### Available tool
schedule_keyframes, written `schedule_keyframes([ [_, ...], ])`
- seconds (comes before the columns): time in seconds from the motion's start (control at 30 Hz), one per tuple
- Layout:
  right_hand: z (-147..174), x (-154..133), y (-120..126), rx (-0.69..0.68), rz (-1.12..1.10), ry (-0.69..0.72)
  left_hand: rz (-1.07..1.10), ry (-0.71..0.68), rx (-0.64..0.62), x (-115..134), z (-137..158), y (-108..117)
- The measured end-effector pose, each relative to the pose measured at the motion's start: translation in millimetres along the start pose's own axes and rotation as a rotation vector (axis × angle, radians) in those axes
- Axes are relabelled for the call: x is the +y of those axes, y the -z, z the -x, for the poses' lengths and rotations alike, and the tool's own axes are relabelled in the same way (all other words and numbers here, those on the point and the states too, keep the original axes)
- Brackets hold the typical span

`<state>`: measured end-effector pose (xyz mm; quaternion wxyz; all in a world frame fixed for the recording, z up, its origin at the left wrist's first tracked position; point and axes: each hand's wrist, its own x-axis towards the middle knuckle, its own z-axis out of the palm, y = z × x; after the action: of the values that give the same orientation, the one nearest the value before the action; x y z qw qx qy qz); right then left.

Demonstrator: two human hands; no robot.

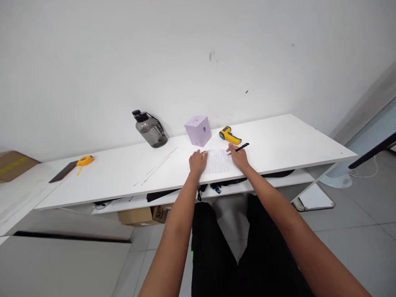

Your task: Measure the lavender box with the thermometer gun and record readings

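A sheet of paper point(217, 162) covered in rows of writing lies on the white desk near its front edge. My left hand point(198, 161) rests flat on the paper's left side, fingers stretched forward. In my right hand point(237, 156) is a black pen point(243, 147), its tip close to the right part of the paper and its back end pointing up to the right. Just beyond the paper stand a lilac box point(198, 131) and, to its right, a yellow infrared thermometer point(230, 135) lying on its side.
Against the wall at the left leans a large grey water bottle point(151, 131). Farther left lie an orange tape measure point(85, 160) and a dark flat object point(63, 171). A cardboard box point(15, 166) sits at the far left. Dark items fill parts of the shelf point(297, 177) under the desktop.
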<state>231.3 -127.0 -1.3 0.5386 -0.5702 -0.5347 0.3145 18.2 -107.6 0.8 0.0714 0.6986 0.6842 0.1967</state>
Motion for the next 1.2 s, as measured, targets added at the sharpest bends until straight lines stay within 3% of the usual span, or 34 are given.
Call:
schedule_keyframes([
  [0.2,-1.8,3.5,0.9,0.026,0.170,0.141,0.026,-0.008,0.029,-3.4,-1.7,-4.1],
  [0.27,-3.8,4.2,-1.5,0.040,0.311,0.183,0.040,-0.005,0.036,-4.4,-2.9,-5.6],
  [0.4,-3.7,5.1,-10.3,0.083,0.624,0.134,0.069,-0.002,0.062,-5.5,-5.9,-9.0],
  [0.63,-18.1,-3.8,-17.6,0.038,0.964,0.281,0.254,0.056,0.154,-6.1,-9.2,-5.1],
  [0.73,-46.9,-7.4,-18.7,0.061,0.974,0.163,0.343,0.125,0.209,-3.8,-15.0,-2.8],
  [0.87,-80.9,-2.8,-29.1,-0.014,0.944,-0.058,0.443,0.176,0.300,-0.9,-35.6,-3.7],
  [1.03,-93.3,6.6,-36.6,-0.019,0.908,-0.025,0.539,0.310,0.390,-7.4,-70.9,-6.6],
  [1.2,-96.7,4.5,-33.4,0.082,0.740,-0.019,0.556,0.247,0.318,-15.7,-98.7,-6.5],
])
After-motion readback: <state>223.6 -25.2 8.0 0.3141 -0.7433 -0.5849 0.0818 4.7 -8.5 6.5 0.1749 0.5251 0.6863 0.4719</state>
